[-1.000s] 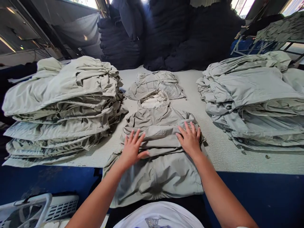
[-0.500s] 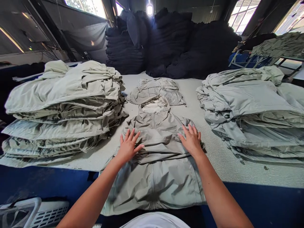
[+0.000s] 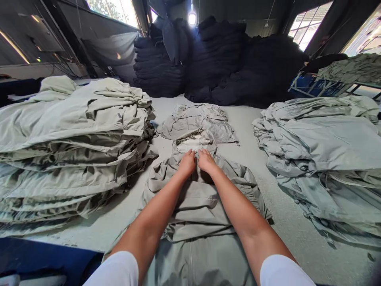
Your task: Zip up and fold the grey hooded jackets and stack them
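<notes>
A pale grey-green zip jacket lies front up on the table before me, its collar end away from me. At the front edge of its collar, on either side of the zip, my two hands are close together. My left hand is closed on the collar's left side, fingertips over the edge. Just beside it, my right hand grips the right side the same way. The fingertips are partly hidden in the collar opening, where pale lining shows. Both sleeves lie bunched at the jacket's sides.
Tall stacks of similar jackets stand on the left and right. Beyond the collar lies another folded garment on the white table. Dark piles of cloth rise behind the table.
Both hands have moved forward and inward, from spread flat on the jacket's sides to the front of its collar, where the fingers have closed. The view has moved nearer the table.
</notes>
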Demonstrator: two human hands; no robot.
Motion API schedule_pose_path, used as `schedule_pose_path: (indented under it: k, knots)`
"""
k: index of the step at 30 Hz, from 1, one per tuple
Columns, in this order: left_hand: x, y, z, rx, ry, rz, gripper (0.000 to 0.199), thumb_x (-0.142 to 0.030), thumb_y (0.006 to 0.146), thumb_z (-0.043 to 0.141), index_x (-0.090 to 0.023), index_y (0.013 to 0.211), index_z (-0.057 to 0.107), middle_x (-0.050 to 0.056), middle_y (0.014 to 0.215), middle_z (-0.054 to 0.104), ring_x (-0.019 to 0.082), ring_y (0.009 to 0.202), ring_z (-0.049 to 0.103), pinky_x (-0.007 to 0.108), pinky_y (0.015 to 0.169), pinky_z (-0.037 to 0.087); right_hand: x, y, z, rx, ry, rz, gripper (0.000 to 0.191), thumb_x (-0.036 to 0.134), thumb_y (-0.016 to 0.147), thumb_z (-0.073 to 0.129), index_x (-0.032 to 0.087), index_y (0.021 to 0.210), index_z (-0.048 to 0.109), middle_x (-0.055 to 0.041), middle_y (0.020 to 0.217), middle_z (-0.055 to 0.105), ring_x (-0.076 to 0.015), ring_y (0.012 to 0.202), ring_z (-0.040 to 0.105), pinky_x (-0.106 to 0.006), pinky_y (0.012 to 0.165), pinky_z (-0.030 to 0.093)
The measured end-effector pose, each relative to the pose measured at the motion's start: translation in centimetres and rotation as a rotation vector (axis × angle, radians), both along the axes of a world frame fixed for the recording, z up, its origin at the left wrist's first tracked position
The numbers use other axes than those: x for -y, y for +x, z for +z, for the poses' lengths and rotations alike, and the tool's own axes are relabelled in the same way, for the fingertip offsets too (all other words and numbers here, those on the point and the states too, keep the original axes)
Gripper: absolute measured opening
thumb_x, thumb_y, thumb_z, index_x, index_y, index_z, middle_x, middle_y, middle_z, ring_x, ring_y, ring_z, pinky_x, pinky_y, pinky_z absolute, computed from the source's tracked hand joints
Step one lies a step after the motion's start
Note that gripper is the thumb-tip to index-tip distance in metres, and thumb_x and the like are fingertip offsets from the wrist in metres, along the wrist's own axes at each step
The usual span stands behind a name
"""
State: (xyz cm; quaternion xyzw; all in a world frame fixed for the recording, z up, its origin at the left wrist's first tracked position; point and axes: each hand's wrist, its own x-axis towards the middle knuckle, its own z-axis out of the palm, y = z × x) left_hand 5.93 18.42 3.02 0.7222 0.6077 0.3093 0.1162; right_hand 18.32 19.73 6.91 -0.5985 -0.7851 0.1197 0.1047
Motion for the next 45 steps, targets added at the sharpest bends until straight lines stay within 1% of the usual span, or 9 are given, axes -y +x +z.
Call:
schedule_pose_path:
  k: [5,12,17,23,26,29,34,39,45]
  knots:
    - [-2.4,-1.0,-2.5,0.099,0.024,0.11,0.039,-0.007,0.096,0.049,-0.01,0.128,0.071,0.022,0.126,0.072,0.03,0.125,0.065,0.045,0.112,0.05,-3.6,0.3,-3.0,-0.046,0.05,0.026,0.05,0.021,0.106,0.043,0.007,0.153,0.053,-0.0187,0.159,0.053,-0.026,0.145,0.046,-0.036,0.121,0.034]
    - [-2.6,-2.3,-3.9,0.134,-0.024,0.066,0.057,-0.008,0.089,0.066,-0.015,0.146,0.061,0.017,0.138,0.071,0.032,0.129,0.063,0.048,0.116,0.048,-4.8,1.1,-5.9,-0.207,0.097,0.073,0.06,0.029,0.102,0.056,0.014,0.159,0.049,-0.0164,0.146,0.063,-0.0323,0.133,0.05,-0.048,0.115,0.039]
    - [-2.5,-2.4,-2.9,0.19,-0.093,0.065,0.063,-0.008,0.088,0.067,-0.014,0.15,0.058,0.017,0.135,0.073,0.032,0.128,0.065,0.046,0.113,0.05,-5.0,1.0,-6.1,-0.402,0.058,0.101,0.058,0.026,0.095,0.063,0.022,0.153,0.058,-0.0122,0.134,0.072,-0.0303,0.13,0.056,-0.05,0.111,0.044]
    - [-2.5,-3.3,-0.8,0.514,-0.184,0.093,0.023,-0.021,0.099,0.058,-0.018,0.113,0.076,0.008,0.104,0.081,0.022,0.097,0.075,0.032,0.091,0.056,-5.1,1.9,-4.9,-0.814,-0.029,0.016,0.043,0.05,0.103,0.048,0.019,0.116,0.076,-0.0079,0.097,0.08,-0.0225,0.092,0.073,-0.037,0.093,0.054]
    - [-2.1,-3.9,0.1,0.537,-0.328,0.089,0.015,-0.024,0.094,0.066,-0.02,0.106,0.073,0.0,0.076,0.074,0.017,0.072,0.07,0.026,0.07,0.049,-4.9,2.2,-4.5,-0.813,-0.125,-0.007,0.036,0.047,0.098,0.057,0.018,0.113,0.074,-0.0012,0.072,0.074,-0.0191,0.072,0.069,-0.033,0.08,0.053]
    - [-1.6,-4.2,0.9,0.402,-0.432,0.041,0.021,-0.021,0.085,0.077,-0.022,0.104,0.068,-0.005,0.071,0.068,0.014,0.066,0.063,0.024,0.063,0.042,-4.7,2.3,-4.5,-0.719,-0.186,0.017,0.033,0.037,0.087,0.07,0.019,0.114,0.071,0.0053,0.064,0.065,-0.0154,0.063,0.062,-0.028,0.069,0.048]
    - [-0.6,-4.3,3.0,0.067,-0.537,0.026,0.031,-0.018,0.086,0.077,-0.024,0.112,0.062,-0.003,0.084,0.073,0.017,0.075,0.066,0.025,0.066,0.039,-4.2,3.1,-3.7,-0.594,-0.32,0.118,0.039,0.025,0.078,0.075,0.02,0.116,0.066,0.008,0.069,0.062,-0.0122,0.063,0.057,-0.023,0.061,0.042]
    - [0.3,-4.0,5.1,-0.151,-0.58,-0.048,0.009,-0.024,0.09,0.075,-0.025,0.099,0.073,0.002,0.093,0.078,0.02,0.086,0.069,0.029,0.068,0.037,-3.9,4.0,-2.2,-0.535,-0.47,0.192,0.02,0.021,0.084,0.07,0.019,0.103,0.073,0.0045,0.07,0.065,-0.0116,0.062,0.055,-0.022,0.058,0.04]
    - [0.6,-3.9,5.6,-0.228,-0.647,-0.113,0.006,-0.023,0.089,0.074,-0.026,0.09,0.079,0.002,0.088,0.079,0.02,0.085,0.07,0.028,0.068,0.039,-2.8,2.8,-0.4,-0.184,-0.303,0.162,0.03,0.016,0.093,0.062,0.026,0.112,0.083,-0.0058,0.108,0.08,-0.0213,0.098,0.07,-0.029,0.086,0.049]
